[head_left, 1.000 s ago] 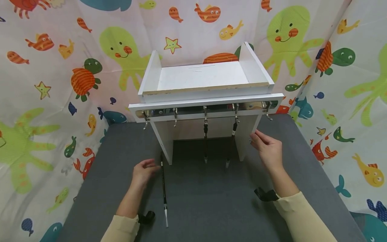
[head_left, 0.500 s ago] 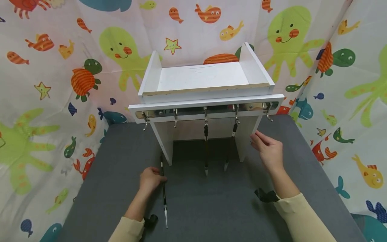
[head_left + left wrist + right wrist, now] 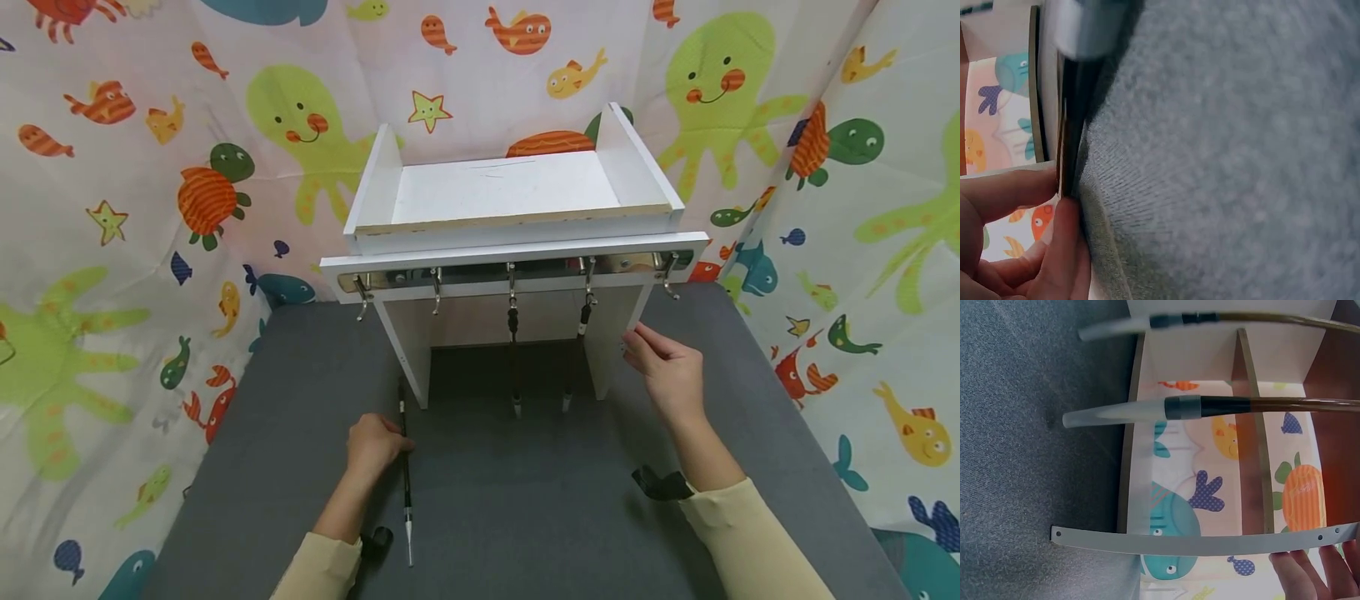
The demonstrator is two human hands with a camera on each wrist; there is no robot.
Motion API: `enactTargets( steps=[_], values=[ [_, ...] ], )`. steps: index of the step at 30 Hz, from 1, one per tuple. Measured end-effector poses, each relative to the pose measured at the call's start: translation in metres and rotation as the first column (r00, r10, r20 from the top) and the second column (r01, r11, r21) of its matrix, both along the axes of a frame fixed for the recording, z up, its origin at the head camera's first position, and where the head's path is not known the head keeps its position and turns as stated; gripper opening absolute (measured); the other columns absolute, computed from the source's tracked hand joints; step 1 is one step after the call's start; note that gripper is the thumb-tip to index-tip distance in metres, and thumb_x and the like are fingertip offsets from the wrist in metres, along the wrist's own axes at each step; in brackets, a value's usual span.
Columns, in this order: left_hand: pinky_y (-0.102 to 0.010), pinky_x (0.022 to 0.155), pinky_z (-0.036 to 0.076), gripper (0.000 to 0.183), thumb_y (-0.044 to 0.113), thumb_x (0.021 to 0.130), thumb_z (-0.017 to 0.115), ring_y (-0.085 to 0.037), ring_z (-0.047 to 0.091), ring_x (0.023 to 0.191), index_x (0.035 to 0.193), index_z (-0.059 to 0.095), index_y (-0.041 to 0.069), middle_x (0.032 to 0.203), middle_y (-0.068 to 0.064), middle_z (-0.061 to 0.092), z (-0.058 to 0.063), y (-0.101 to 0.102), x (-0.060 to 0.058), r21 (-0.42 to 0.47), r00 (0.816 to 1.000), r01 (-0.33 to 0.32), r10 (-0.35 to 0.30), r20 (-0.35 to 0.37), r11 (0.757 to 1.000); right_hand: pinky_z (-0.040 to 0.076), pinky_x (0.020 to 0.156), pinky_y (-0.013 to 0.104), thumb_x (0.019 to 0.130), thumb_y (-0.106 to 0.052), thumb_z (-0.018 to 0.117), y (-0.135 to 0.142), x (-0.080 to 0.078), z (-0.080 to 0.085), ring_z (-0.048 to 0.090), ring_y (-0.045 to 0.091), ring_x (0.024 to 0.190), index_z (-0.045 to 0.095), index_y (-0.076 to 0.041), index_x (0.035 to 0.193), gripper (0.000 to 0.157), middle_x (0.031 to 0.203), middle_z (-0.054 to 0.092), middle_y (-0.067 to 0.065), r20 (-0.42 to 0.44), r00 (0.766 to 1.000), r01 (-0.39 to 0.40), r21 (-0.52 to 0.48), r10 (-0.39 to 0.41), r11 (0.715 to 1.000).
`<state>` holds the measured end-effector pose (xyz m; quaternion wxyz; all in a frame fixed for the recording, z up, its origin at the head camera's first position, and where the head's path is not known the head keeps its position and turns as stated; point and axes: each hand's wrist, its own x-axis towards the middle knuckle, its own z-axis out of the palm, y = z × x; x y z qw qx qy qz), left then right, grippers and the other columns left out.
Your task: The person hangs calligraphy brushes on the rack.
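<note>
A dark paintbrush (image 3: 406,479) with a clear-capped tip lies lengthwise on the grey cloth, left of centre. My left hand (image 3: 375,447) pinches its shaft between thumb and fingers; the left wrist view shows the pinched brush handle (image 3: 1071,150) close up. My right hand (image 3: 666,372) grips the front edge of the right side panel (image 3: 1204,544) of a white shelf (image 3: 517,248). Two more brushes hang from the shelf's hooks: a middle brush (image 3: 514,358) and a right-hand brush (image 3: 581,333), both tip down with pale caps.
Along the shelf's front runs a metal hook rail (image 3: 480,275); the left hooks (image 3: 437,292) and the far right hook (image 3: 667,279) carry nothing. Grey cloth (image 3: 517,508) covers the table. A sea-animal curtain (image 3: 465,83) surrounds the back and sides.
My left hand has moved right and down onto the lying brush and now pinches it. The middle hanging brush sways slightly. My right hand stays at the side panel.
</note>
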<state>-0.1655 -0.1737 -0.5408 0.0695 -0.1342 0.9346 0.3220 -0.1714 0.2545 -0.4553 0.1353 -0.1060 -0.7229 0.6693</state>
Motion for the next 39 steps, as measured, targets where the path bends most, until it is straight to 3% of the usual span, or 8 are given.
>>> enactTargets(
  steps=[4,8,16,21,26,29,34,39],
  values=[
    [-0.042,0.066,0.057,0.019,0.016,0.069,0.084,-0.033,0.066,0.083,0.085,0.079,0.006,0.091,-0.014,0.075,0.0,-0.005,0.001,0.044,1.0,-0.021,0.021,0.009,0.999,0.056,0.078,0.02,0.092,-0.031,0.073,-0.002,-0.001,0.001,0.072,-0.001,0.094,0.066,-0.004,0.132,0.048,0.118,0.074,-0.002,0.009,1.0,0.008,0.011,-0.008,1.0],
    [-0.035,0.062,0.055,0.022,0.012,0.071,0.08,-0.024,0.07,0.071,0.09,0.079,0.003,0.083,-0.015,0.075,-0.002,-0.013,0.002,0.197,0.996,-0.081,0.074,0.043,0.977,0.056,0.078,0.02,0.092,-0.03,0.074,-0.002,-0.001,0.001,0.073,0.001,0.095,0.067,-0.004,0.13,0.047,0.117,0.075,-0.003,0.018,1.0,0.02,-0.004,-0.02,1.0],
    [-0.039,0.075,0.061,0.026,0.008,0.082,0.079,-0.021,0.074,0.075,0.105,0.074,-0.003,0.112,-0.023,0.07,-0.008,-0.022,0.004,0.461,0.982,-0.19,0.166,0.092,0.867,0.056,0.078,0.019,0.092,-0.031,0.074,-0.001,0.0,0.002,0.072,-0.003,0.091,0.067,-0.004,0.131,0.048,0.117,0.074,-0.003,0.024,0.999,0.024,-0.01,-0.024,1.0],
    [-0.032,0.071,0.061,0.037,0.006,0.085,0.078,-0.02,0.076,0.08,0.119,0.068,-0.006,0.101,-0.019,0.075,-0.008,-0.026,0.006,0.591,0.974,-0.223,0.193,0.115,0.775,0.056,0.077,0.019,0.092,-0.032,0.074,-0.002,0.0,0.002,0.072,-0.003,0.091,0.068,-0.005,0.131,0.048,0.117,0.074,-0.002,0.036,0.999,0.025,-0.008,-0.024,1.0],
    [-0.028,0.073,0.061,0.046,0.001,0.089,0.074,-0.019,0.076,0.087,0.132,0.059,-0.009,0.104,-0.019,0.076,0.001,-0.032,0.012,0.72,0.978,-0.207,0.167,0.127,0.663,0.056,0.077,0.019,0.092,-0.032,0.074,-0.002,0.0,0.001,0.072,-0.003,0.09,0.067,-0.004,0.131,0.048,0.115,0.074,-0.005,0.042,0.999,0.021,-0.003,-0.021,1.0],
    [-0.029,0.077,0.061,0.045,-0.001,0.091,0.072,-0.019,0.076,0.09,0.133,0.058,-0.009,0.106,-0.018,0.075,0.011,-0.036,0.017,0.767,0.982,-0.186,0.146,0.121,0.614,0.056,0.078,0.019,0.093,-0.032,0.073,-0.002,0.0,0.0,0.072,-0.004,0.09,0.067,-0.004,0.131,0.048,0.114,0.074,-0.006,0.036,0.999,0.021,0.01,-0.021,1.0],
    [-0.03,0.081,0.06,0.043,0.001,0.094,0.069,-0.018,0.076,0.094,0.134,0.057,-0.009,0.11,-0.015,0.076,0.027,-0.043,0.026,0.804,0.992,-0.122,0.086,0.088,0.581,0.056,0.077,0.019,0.093,-0.031,0.072,-0.002,-0.001,-0.003,0.072,-0.004,0.09,0.067,-0.004,0.131,0.047,0.113,0.075,-0.006,0.015,1.0,0.023,0.023,-0.023,0.999],
    [-0.031,0.083,0.06,0.046,0.0,0.095,0.067,-0.019,0.076,0.095,0.135,0.052,-0.017,0.104,-0.009,0.078,0.04,-0.05,0.032,0.838,1.0,-0.008,0.006,0.006,0.545,0.056,0.077,0.02,0.093,-0.031,0.072,-0.001,-0.002,-0.003,0.072,-0.003,0.09,0.067,-0.003,0.131,0.047,0.111,0.075,-0.008,0.007,1.0,0.021,0.021,-0.021,1.0]
  ],
)
